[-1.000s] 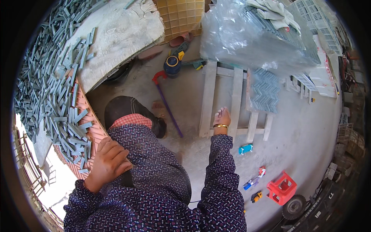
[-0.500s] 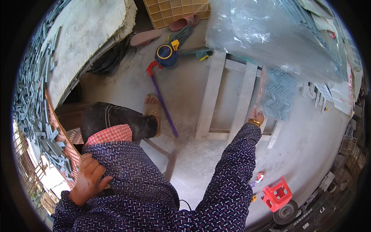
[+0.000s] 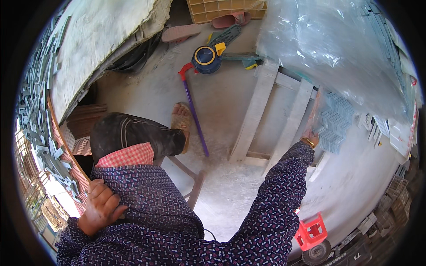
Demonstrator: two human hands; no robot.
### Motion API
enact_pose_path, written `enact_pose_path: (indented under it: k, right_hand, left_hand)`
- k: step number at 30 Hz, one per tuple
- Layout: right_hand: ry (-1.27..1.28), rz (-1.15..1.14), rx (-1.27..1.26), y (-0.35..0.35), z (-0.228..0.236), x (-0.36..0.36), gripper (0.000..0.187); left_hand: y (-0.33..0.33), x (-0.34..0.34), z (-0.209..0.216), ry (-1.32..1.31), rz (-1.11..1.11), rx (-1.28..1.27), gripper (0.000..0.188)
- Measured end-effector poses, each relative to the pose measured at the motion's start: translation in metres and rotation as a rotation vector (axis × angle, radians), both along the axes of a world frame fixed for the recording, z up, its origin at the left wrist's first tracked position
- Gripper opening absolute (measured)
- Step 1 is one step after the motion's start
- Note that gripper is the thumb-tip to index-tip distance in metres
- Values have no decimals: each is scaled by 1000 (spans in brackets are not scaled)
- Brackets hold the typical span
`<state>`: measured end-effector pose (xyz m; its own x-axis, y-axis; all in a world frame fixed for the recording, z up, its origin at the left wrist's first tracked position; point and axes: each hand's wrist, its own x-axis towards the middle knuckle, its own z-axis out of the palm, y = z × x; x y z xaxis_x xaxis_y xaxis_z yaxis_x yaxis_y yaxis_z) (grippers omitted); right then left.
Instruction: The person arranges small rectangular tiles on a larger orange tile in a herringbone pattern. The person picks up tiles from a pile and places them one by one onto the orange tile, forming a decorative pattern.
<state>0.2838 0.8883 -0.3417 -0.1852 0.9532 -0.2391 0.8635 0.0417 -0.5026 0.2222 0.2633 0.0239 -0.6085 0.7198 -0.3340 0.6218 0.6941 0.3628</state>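
Note:
My right hand (image 3: 309,135), with a gold bangle at its wrist, reaches out far right. Its fingers close on the near end of a reddish-edged tray (image 3: 314,111). On the tray, grey-blue tile strips (image 3: 335,122) lie in a herringbone pattern. The tray is beside a whitish wooden pallet (image 3: 290,126), partly over it. At the lower left my left hand (image 3: 102,206) lies by my lap and the table edge, fingers curled and thumb apart. Whatever is under those fingers is hidden. Next to it is a red ribbed tray (image 3: 74,181), partly covered by loose tile strips (image 3: 46,142).
Clear plastic sheeting (image 3: 310,44) covers a stack at the far right. A round blue tub (image 3: 207,60), a purple-handled tool (image 3: 193,108) and pink slippers (image 3: 181,33) are on the floor. A red plastic stool (image 3: 311,231) stands at lower right. A whitish slab (image 3: 100,48) fills the upper left.
The view has swung, so floor things sit further right in the picture. My right hand still grips the tray near the pallet. My left hand looks almost unchanged.

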Motion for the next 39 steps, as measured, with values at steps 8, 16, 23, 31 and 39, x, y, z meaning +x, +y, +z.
enact_pose_path:
  k: [8,16,23,31,39]
  right_hand:
    - [-77,130,475,-8,31,-12,35]
    - [-880,684,293,-27,25,-31,47]
    - [-1030,810,165,3,37,-19,57]
    - [-586,991,135,42,43,15,56]
    - [-559,1018,147,49,46,26,55]
  left_hand:
    - [-3,3,-1,15,-23,0,31]
    - [-5,5,-1,8,-35,-3,30]
    - [-9,5,-4,37,-56,33,31]
    - [-6,1,0,28,-61,48,31]
    - [-8,2,-6,51,-48,100,31]
